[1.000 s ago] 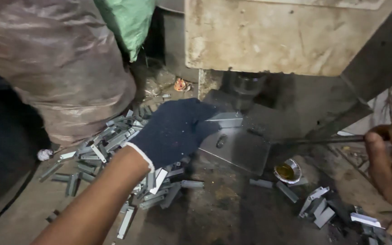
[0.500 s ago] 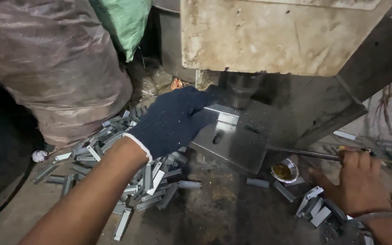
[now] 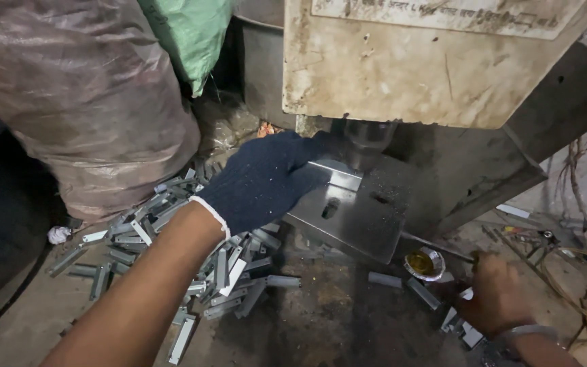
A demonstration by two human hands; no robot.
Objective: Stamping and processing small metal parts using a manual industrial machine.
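Observation:
My left hand (image 3: pixel 266 180), in a dark blue knit glove, rests on the steel die plate (image 3: pixel 358 217) of a press. Its fingers pinch a bright bent metal piece (image 3: pixel 341 178) right under the round ram (image 3: pixel 368 139). A slot shows in the plate just below the fingers. My bare right hand (image 3: pixel 496 298) is low at the right, palm down on a few small metal pieces (image 3: pixel 467 329) lying on the bench. Its fingertips are hidden. A silver bangle sits on that wrist.
A heap of several small grey metal pieces (image 3: pixel 171 245) lies left of the plate. A small round tin (image 3: pixel 424 263) with yellow grease and a thin rod (image 3: pixel 443 246) lie by the plate's corner. The cream press body (image 3: pixel 429 61) overhangs, with a brown sack (image 3: pixel 83 95) at left and wires (image 3: pixel 579 272) at right.
My right hand dropped from the rod at the right edge down onto the loose pieces. My left hand slid further onto the plate, towards the ram.

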